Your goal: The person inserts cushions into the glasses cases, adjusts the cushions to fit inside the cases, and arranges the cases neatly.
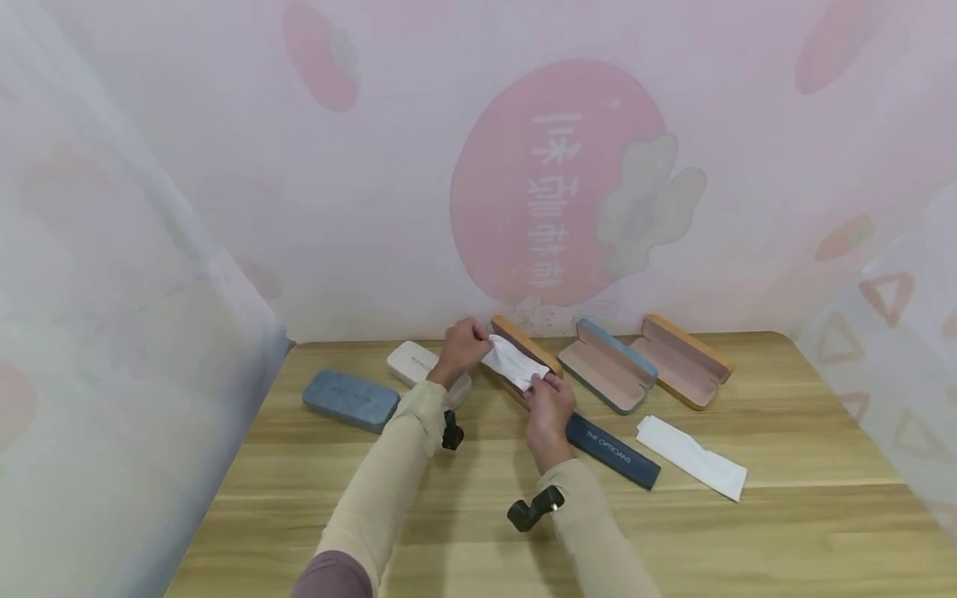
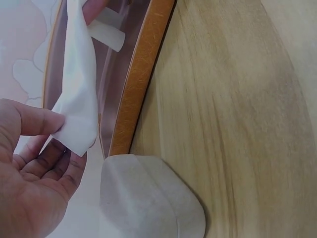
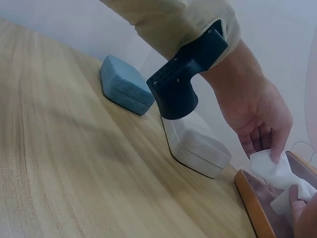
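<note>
A white folded cloth (image 1: pixel 514 363) is stretched between both hands, over an open orange glasses case (image 2: pixel 140 74) with a pinkish lining. My left hand (image 1: pixel 460 349) pinches its far-left end between thumb and fingers, as the left wrist view shows up close. My right hand (image 1: pixel 552 409) grips the opposite end, nearer the body. Part of the case is hidden behind the cloth and hands. In the right wrist view the left hand (image 3: pixel 262 116) hangs over the case's end, and only the right thumb and part of that hand show at the edge.
Left of the hands lie a closed blue case (image 1: pixel 351 400) and a closed off-white case (image 1: pixel 413 362). To the right stand an open blue case (image 1: pixel 601 374) and another open orange case (image 1: pixel 680 364). A navy sleeve (image 1: pixel 613 451) and a second white cloth (image 1: pixel 691 457) lie in front.
</note>
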Action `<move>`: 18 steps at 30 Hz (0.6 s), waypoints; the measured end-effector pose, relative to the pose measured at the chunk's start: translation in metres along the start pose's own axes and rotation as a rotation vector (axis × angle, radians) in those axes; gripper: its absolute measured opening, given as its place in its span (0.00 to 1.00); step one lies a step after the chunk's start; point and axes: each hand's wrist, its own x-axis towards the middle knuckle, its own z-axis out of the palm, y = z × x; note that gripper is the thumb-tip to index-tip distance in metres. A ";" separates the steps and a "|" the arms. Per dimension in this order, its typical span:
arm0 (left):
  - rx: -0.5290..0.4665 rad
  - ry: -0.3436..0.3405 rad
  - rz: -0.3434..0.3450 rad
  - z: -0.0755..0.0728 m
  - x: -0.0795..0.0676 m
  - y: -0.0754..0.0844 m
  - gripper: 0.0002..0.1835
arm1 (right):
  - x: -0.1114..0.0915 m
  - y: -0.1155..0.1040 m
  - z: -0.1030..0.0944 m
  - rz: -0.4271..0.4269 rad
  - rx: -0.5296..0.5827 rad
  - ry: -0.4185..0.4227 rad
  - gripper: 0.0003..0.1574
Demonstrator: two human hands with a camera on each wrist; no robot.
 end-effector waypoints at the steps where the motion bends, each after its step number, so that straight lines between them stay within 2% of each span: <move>1: 0.001 0.003 0.001 0.000 0.000 0.000 0.04 | 0.000 0.000 0.001 0.003 -0.001 0.002 0.18; 8: -0.017 0.005 0.001 0.002 0.002 -0.002 0.05 | 0.000 0.000 0.002 0.007 -0.004 0.017 0.21; 15: -0.009 0.024 -0.003 0.008 0.004 -0.010 0.05 | 0.001 0.002 -0.003 -0.010 -0.034 -0.016 0.23; 18: -0.001 0.008 -0.005 0.011 0.006 -0.013 0.05 | 0.001 0.004 -0.005 -0.014 -0.043 -0.022 0.22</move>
